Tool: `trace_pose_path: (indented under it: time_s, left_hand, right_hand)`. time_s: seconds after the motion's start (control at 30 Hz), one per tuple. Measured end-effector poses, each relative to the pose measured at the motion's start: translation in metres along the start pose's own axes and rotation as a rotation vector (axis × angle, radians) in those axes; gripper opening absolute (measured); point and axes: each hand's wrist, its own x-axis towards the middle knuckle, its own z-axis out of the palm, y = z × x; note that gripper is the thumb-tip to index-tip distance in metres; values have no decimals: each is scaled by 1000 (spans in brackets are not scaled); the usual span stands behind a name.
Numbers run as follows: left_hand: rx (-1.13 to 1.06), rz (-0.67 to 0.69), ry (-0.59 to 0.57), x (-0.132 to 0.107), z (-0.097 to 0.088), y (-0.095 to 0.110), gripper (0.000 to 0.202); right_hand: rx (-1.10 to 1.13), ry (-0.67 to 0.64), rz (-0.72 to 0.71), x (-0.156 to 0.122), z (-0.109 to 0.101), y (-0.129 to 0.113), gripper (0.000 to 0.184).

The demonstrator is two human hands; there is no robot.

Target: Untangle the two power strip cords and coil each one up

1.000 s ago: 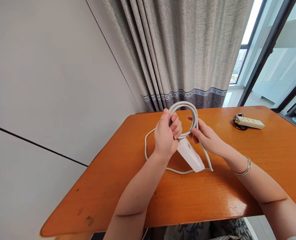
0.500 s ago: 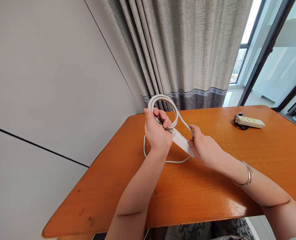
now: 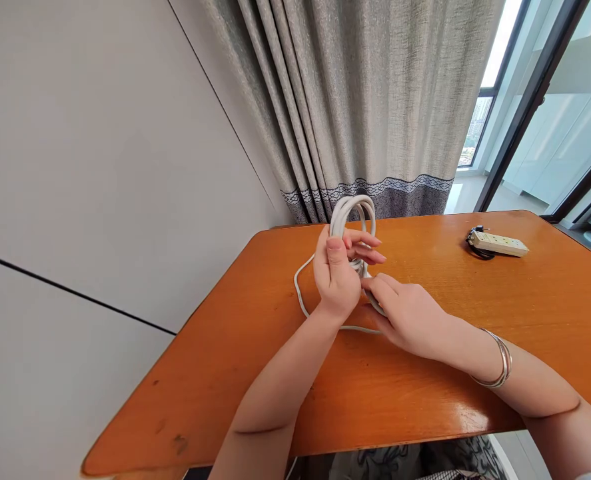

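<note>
A loosely wound coil of white power cable (image 3: pixel 342 212) stands up in my left hand (image 3: pixel 340 273). The thumb presses on the loops while the other fingers reach through and past them. My right hand (image 3: pixel 410 313) pinches a length of the same cable just below and right of the coil, close to the left wrist. Its fingers partly cover that section. The white power strip on the cable is now mostly hidden behind both hands. A loose stretch of cable (image 3: pixel 300 293) curves over the wooden table (image 3: pixel 215 373) left of and below my hands.
A second, cream power strip (image 3: pixel 502 244) with a black cord and plug (image 3: pixel 481 250) lies at the table's far right. A grey curtain (image 3: pixel 390 100) hangs behind the table. A pale panelled wall (image 3: pixel 100 167) runs along the left side.
My left hand has moved right and turned, so the coil now appears narrower. The right hand has shifted slightly down and right. The white power strip has passed mostly out of sight.
</note>
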Motion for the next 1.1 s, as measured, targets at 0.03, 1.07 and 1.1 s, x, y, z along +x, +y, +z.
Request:
trace_pose_path:
  time_s: [0.03,1.07,1.1]
  left_hand:
    - [5,7,-20,0,-1,1,57]
    - [-155,-659,-623,9,-5,4,48]
    - [-156,-658,-632,9,-5,4,48]
  right_hand:
    - [78,0,-7,0,-4,0,34]
    - [90,494,-15,11,-27,58,35]
    - [106,485,-14,11,-26,57,37]
